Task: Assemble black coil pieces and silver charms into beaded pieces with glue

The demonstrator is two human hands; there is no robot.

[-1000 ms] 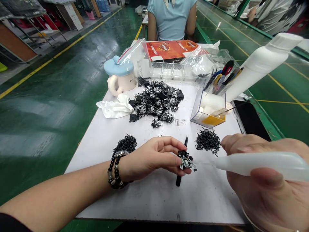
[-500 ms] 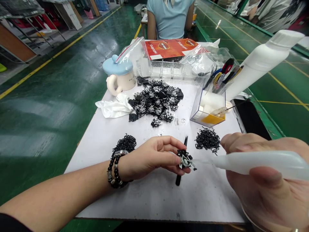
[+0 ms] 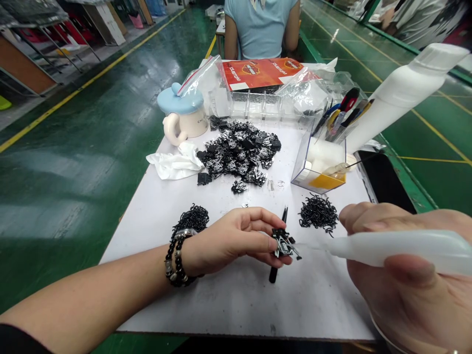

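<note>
Between the thumb and fingers of my left hand [image 3: 239,236] is a small black-and-silver part [image 3: 283,244], its exact kind unclear. Black tweezers [image 3: 273,274] lie on the table beneath that hand, their middle hidden. My right hand [image 3: 413,295] is wrapped round a translucent white squeeze bottle [image 3: 401,250], held level. The bottle's thin clear nozzle points left and its tip reaches the part. Beyond my hands lies a heap of similar black-and-silver parts [image 3: 239,152]. Small piles of black curved pieces sit at the left [image 3: 193,218] and right [image 3: 319,214].
A mug with a blue lid [image 3: 182,113] and a crumpled tissue [image 3: 175,162] stand at the left. At the right are a clear tool box [image 3: 319,164], a tall white bottle [image 3: 401,96] and a phone [image 3: 385,179]. Plastic trays [image 3: 258,105] lie behind; a person [image 3: 261,29] sits beyond.
Almost nothing differs. Both hands keep their places, with the bottle's nozzle still at the part; the view has shifted very slightly.
</note>
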